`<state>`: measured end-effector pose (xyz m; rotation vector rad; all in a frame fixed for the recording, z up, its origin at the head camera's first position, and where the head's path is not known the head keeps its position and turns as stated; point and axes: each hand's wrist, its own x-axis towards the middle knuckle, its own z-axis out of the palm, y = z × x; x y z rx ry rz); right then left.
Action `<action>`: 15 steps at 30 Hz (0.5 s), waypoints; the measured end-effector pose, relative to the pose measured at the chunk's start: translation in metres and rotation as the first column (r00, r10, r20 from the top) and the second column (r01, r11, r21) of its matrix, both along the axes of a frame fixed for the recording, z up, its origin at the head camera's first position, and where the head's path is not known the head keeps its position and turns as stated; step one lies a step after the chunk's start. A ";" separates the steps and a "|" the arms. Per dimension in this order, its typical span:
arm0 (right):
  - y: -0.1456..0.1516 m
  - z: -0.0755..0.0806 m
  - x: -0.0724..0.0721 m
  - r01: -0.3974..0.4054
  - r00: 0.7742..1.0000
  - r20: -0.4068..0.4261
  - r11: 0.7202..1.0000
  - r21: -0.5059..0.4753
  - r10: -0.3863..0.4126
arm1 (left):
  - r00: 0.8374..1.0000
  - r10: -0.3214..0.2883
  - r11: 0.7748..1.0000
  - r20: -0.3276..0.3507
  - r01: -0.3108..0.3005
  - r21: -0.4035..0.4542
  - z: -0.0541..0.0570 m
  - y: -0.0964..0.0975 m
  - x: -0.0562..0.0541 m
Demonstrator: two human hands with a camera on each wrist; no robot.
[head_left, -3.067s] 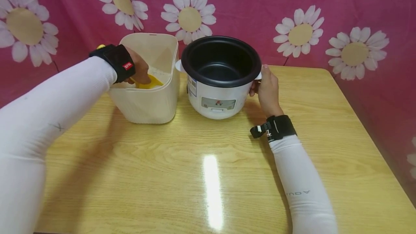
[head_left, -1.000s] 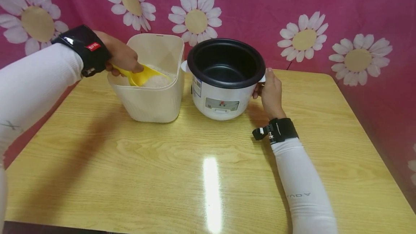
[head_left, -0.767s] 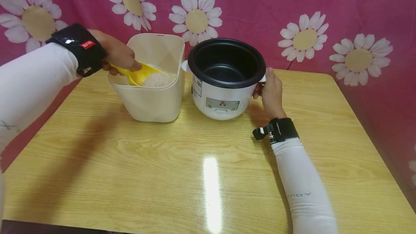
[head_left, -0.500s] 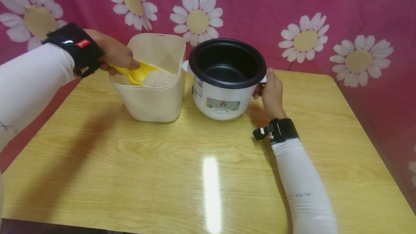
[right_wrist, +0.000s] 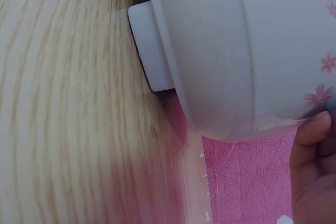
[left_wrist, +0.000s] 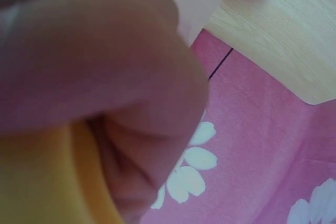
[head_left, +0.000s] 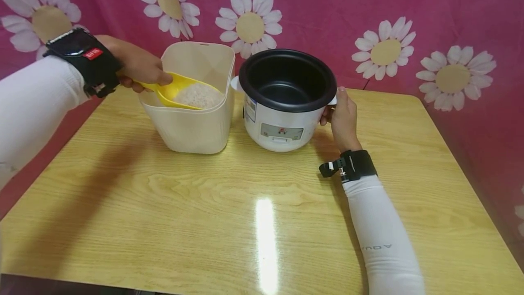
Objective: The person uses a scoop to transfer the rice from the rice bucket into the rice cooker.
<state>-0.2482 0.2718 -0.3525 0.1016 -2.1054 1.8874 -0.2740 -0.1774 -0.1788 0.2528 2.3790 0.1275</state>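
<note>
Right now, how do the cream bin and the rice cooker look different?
The cream bin has rounded corners; the rice cooker is round. The cream bin is pale inside; the rice cooker is black inside. A yellow scoop of grains is at the cream bin's opening, but none shows in the rice cooker. Both are open on top.

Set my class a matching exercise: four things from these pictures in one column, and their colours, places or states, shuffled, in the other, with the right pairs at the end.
1. Scoop
2. Bin
3. Rice cooker
4. Right hand

A. White outside, black inside
B. At the handle on the cooker's right
C. Yellow, in the left hand
D. Cream, standing left of the cooker

Right pairs: 1-C, 2-D, 3-A, 4-B
</note>
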 end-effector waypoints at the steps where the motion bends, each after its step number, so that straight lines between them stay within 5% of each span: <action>1: 0.000 0.000 0.000 -0.001 1.000 -0.002 1.000 0.002 0.001 | 1.000 0.009 1.000 0.004 -0.009 0.008 0.000 -0.002 0.000; 15: 0.000 0.000 0.000 -0.011 1.000 -0.007 0.999 -0.045 0.011 | 0.994 0.110 0.990 -0.015 -0.109 0.088 -0.003 -0.020 0.003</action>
